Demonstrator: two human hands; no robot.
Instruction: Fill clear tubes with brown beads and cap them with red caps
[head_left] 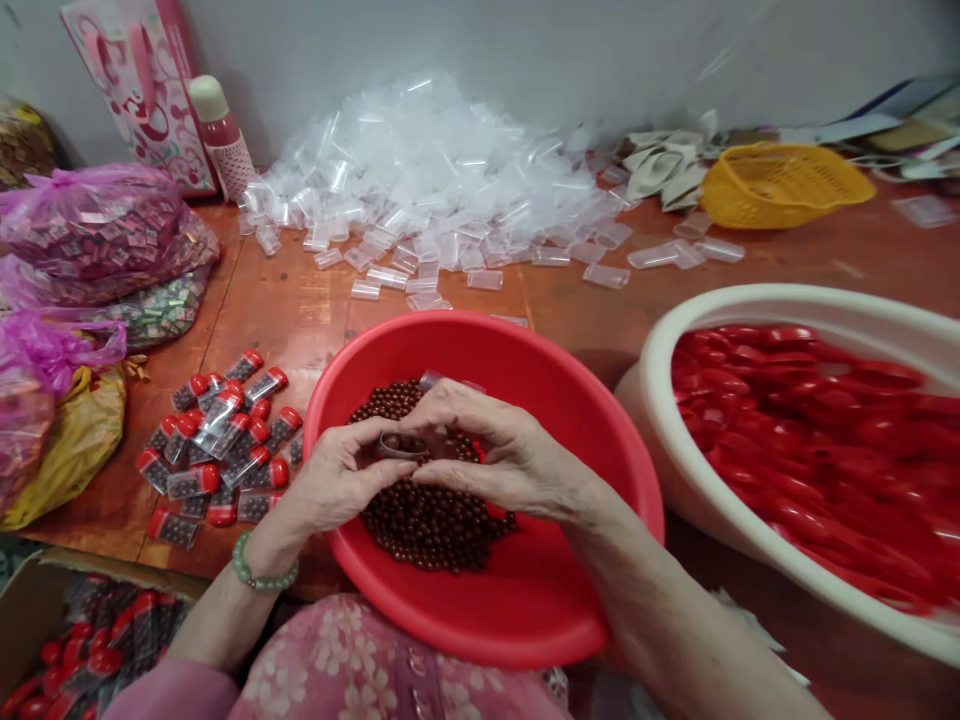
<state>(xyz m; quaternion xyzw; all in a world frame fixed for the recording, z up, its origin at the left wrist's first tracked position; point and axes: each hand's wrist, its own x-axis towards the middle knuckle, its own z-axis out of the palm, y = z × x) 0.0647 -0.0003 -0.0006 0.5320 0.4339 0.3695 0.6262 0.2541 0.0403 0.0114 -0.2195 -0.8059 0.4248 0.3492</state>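
Observation:
Over a red basin (592, 420) my left hand (337, 475) pinches a small clear plastic tube (403, 453) between thumb and fingers. The tube's oval mouth faces up toward me, and brown beads show inside it. My right hand (499, 450) curves in from the other side, its thumb and fingertips closed at the tube's rim. Whether beads are between those fingertips is hidden. Beneath both hands lies a heap of shiny brown beads (442, 525) in the basin. Part of another clear piece shows behind my right fingers.
Clear tubes (450, 180) are piled at the back. Filled red-capped tubes (225, 430) lie on the left, with more in a box (97, 650). A white tub (652, 370) of red caps (825, 440) stands right. Bags (97, 230), a bottle (225, 140) and a yellow basket (787, 185) surround.

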